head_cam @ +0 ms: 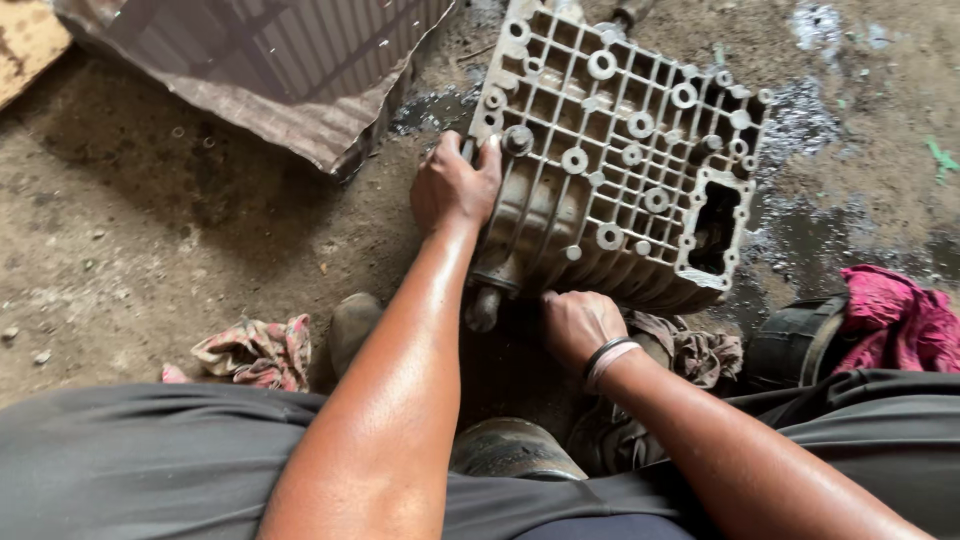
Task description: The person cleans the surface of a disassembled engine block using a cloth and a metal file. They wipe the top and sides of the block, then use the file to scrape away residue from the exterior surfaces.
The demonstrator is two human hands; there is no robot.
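Looking through head view, I saw left hand (455,185) clamped on upper edge of ribbed metal casing (610,160), tilted on oily dirt floor (150,230). Right hand (578,325) curled at casing's lower edge; grip unclear. Casing stood bare, open-faced; wiping rag (690,350) beside.

Top edge crops the ribbed metal casing (620,150); right hand (577,325) fingertips vanish beneath it; corrugated sheet (290,60) cut off upper left.
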